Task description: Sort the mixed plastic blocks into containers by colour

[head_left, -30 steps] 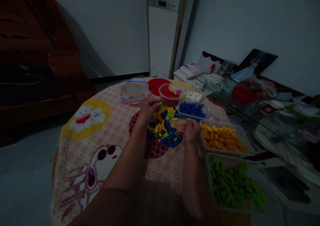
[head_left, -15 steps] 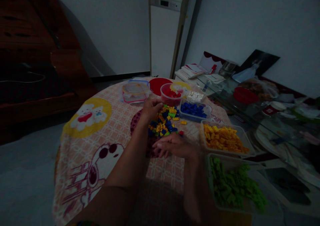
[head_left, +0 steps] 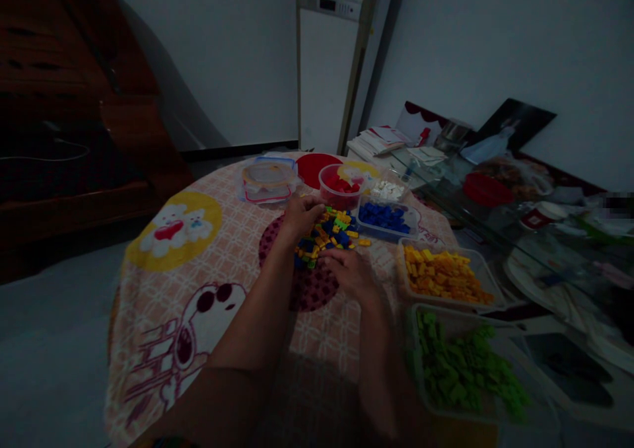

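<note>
A pile of toy building bricks (head_left: 324,236), mostly yellow and blue with some green, lies on a round dark-red patterned patch of the tablecloth. At its far left edge is my left hand (head_left: 301,217), its fingers curved and close together; whatever they grip, if anything, is hidden. My right hand (head_left: 351,273) reaches in from the near right side. Its fingers are stretched out to the left, their tips at the near edge of the pile, and I see no brick held in them. A few yellow bricks (head_left: 364,242) lie loose to the right of the pile.
Sorted bricks fill tubs: red bricks (head_left: 343,185), white bricks (head_left: 387,190), blue bricks (head_left: 381,218), yellow bricks (head_left: 446,276) and green bricks (head_left: 465,369). Box lids (head_left: 267,180) are stacked at the back left, near a red disc (head_left: 312,168). A cluttered glass table (head_left: 500,226) stands to the right.
My right hand has moved forward from the near side of the pile to its edge, uncovering more of the dark-red patch. My left hand has hardly moved.
</note>
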### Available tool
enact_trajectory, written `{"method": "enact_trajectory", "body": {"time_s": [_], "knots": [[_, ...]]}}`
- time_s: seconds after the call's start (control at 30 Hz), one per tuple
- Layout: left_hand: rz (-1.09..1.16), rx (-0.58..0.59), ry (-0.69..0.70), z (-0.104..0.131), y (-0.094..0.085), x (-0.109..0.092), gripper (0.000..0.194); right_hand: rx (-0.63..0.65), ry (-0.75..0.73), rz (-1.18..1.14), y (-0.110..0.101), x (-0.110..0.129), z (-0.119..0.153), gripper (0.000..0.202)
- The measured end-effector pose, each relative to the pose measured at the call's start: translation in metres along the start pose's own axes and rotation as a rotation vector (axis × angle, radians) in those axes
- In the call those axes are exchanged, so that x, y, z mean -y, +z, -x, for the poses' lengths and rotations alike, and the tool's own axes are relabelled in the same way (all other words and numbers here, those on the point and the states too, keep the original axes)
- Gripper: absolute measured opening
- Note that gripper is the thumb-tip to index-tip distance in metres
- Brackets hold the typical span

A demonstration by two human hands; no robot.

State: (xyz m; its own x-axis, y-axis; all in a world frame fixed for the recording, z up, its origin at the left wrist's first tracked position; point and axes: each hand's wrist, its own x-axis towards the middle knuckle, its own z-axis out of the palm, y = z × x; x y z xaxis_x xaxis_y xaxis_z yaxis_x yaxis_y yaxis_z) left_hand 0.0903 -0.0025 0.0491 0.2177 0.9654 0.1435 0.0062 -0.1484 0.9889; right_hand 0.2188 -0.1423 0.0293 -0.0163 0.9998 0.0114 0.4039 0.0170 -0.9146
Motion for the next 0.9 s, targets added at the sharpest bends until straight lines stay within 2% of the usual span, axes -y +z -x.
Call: {"method": "enact_trajectory", "body": {"time_s": [0.13,0.23,0.37,0.43,0.57,0.67,0.77,0.9], "knots": [[-0.012,-0.008,0.008,-0.002,0.0,0.003,0.02,-0.132,-0.042,-0.079,0.003,-0.013,-0.007,0.029],[-0.001,-0.007,-0.005,-0.002,-0.001,0.004,0.018,-0.224,-0.056,-0.153,-0.002,-0.015,-0.007,0.031],[-0.006,-0.007,-0.012,-0.002,-0.002,0.004,0.018,-0.347,0.027,-0.14,-0.016,-0.008,0.001,0.031],[-0.01,-0.005,-0.01,-0.002,-0.002,0.003,0.02,-0.283,0.101,-0.052,-0.024,-0.002,0.009,0.03],[-0.031,-0.008,-0.004,-0.001,-0.002,0.003,0.02,0.103,0.189,0.184,-0.032,0.015,0.024,0.036],[-0.022,0.002,-0.014,-0.001,-0.001,0.002,0.019,0.278,0.283,0.273,-0.03,0.027,0.029,0.037],[-0.009,0.013,-0.021,-0.001,-0.001,0.001,0.019,0.288,0.279,0.308,-0.028,0.033,0.029,0.042],[-0.021,0.011,-0.006,0.0,-0.002,0.0,0.019,0.131,0.155,0.47,-0.029,0.028,0.027,0.039]]}}
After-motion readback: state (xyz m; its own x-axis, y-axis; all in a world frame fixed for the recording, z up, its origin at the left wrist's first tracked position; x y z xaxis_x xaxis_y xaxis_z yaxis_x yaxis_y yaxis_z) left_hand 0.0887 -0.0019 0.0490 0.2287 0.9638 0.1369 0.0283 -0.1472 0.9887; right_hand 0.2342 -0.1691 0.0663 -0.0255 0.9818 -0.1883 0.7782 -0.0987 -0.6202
